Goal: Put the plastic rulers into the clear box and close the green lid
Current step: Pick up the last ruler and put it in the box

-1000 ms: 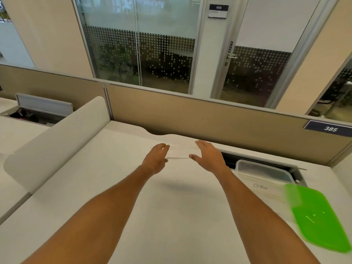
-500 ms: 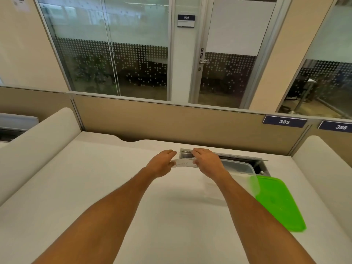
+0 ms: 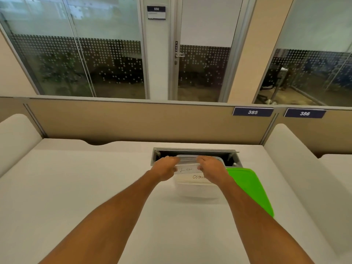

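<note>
Holding a small stack of clear plastic rulers (image 3: pixel 187 164) by its two ends, both hands (image 3: pixel 165 169) sit directly over the open clear box (image 3: pixel 196 189). The left hand grips the left end with curled fingers, and the right hand (image 3: pixel 212 169) grips the right end the same way. The front ruler bears handwriting that reads something like "LION". The box stands on the white counter (image 3: pixel 95 187), just in front of a dark cable slot (image 3: pixel 195 152) at the counter's back edge; a label reading "OSTRICH" shows through its near wall. The green lid (image 3: pixel 247 187) lies on the counter at the box's right side, partly hidden behind the right forearm.

A second ago the hands held the rulers above bare counter, well to the left of the box. Half a second ago they had reached the box's left rim. Now the stack is centred over the opening, level with its rim. The box and lid lie as before; the view has swung rightward, bringing placards "385" (image 3: pixel 253 112) and "386" (image 3: pixel 304 113) into sight.
</note>
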